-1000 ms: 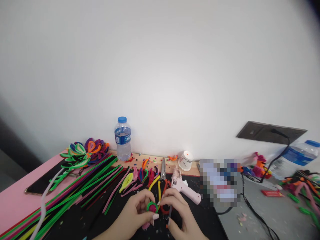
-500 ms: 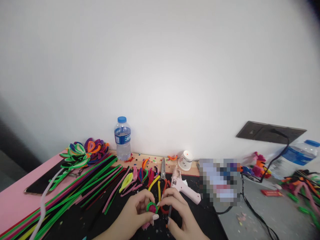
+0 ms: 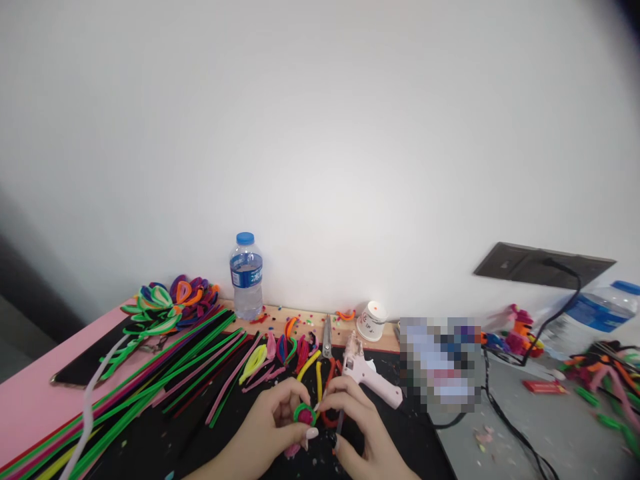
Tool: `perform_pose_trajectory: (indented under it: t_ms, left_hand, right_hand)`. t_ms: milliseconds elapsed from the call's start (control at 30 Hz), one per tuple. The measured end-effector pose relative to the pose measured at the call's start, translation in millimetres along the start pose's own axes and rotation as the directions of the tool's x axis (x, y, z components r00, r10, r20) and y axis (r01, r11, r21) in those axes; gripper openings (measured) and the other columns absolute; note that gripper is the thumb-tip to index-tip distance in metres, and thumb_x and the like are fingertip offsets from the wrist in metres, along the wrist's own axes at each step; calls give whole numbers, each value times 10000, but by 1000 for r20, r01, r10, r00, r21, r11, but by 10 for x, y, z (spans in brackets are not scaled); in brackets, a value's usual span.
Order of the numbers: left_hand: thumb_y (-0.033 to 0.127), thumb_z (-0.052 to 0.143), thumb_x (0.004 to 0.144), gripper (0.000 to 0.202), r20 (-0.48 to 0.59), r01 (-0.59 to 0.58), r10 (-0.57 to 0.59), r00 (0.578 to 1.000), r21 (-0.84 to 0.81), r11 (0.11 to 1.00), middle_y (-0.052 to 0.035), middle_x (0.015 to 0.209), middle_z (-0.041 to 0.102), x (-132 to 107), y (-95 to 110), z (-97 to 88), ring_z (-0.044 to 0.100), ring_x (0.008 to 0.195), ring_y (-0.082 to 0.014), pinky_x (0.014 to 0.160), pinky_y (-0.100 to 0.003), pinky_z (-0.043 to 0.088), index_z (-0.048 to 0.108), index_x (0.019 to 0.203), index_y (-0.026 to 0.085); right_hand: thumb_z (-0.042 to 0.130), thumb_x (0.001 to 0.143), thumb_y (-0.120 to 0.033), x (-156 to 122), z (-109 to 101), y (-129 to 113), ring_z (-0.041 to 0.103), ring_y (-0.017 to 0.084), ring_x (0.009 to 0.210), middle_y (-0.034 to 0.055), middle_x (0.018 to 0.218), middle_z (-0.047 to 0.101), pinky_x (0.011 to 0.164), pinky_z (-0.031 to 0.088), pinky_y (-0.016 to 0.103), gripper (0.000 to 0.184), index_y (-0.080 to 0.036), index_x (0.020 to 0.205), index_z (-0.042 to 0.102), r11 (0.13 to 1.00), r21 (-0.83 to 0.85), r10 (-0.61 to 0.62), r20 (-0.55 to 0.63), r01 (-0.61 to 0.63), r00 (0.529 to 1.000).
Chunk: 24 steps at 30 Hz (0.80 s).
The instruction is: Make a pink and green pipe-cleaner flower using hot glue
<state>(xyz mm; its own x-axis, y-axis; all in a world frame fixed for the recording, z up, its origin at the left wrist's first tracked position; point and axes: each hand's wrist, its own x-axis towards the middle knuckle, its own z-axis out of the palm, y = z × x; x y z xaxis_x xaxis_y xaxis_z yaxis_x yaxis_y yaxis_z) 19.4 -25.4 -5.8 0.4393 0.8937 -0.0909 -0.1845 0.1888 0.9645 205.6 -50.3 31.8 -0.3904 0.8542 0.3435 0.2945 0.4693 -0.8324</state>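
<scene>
My left hand [image 3: 273, 427] pinches a small round coil of green pipe cleaner with a deep pink centre [image 3: 305, 415]. A bit of pink fuzz hangs below its thumb. Close by on the right, my right hand [image 3: 357, 420] is curled, with a fingertip at the coil's right edge. Between its fingers and thumb shows a thin greyish strip [image 3: 341, 424] that I cannot make out. Just beyond the hands lie scissors [image 3: 327, 340] with red handles, a yellow-handled tool [image 3: 319, 375] and a pale pink glue gun [image 3: 373, 380].
Long pipe cleaners [image 3: 165, 380] spread over the left, beside bent pipe-cleaner flowers [image 3: 165, 300] and a dark phone-like slab [image 3: 83, 367]. Short looped pieces [image 3: 287, 350] lie behind my hands. A water bottle [image 3: 247, 280] and paper cup [image 3: 371, 322] stand near the wall. Black cable [image 3: 510, 420] runs at right.
Hardly anything differs: the coil turns slightly so more of its pink centre faces up, and the view shifts a little. Both hands stay where they were.
</scene>
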Motion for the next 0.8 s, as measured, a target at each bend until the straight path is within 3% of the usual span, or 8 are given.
perform_pose_trajectory:
  t_ms: [800]
  left_hand:
    - [120, 691, 651, 195, 10, 23, -24, 1000, 39, 999, 75, 501, 575, -10, 21, -8, 484, 390, -83, 410, -191, 378, 527, 728, 190]
  right_hand:
    - [519, 692, -105, -2, 16, 29, 547, 203, 852, 66, 977, 516, 742, 484, 324, 325, -222, 980, 614, 1000, -4, -3, 7, 3, 1000]
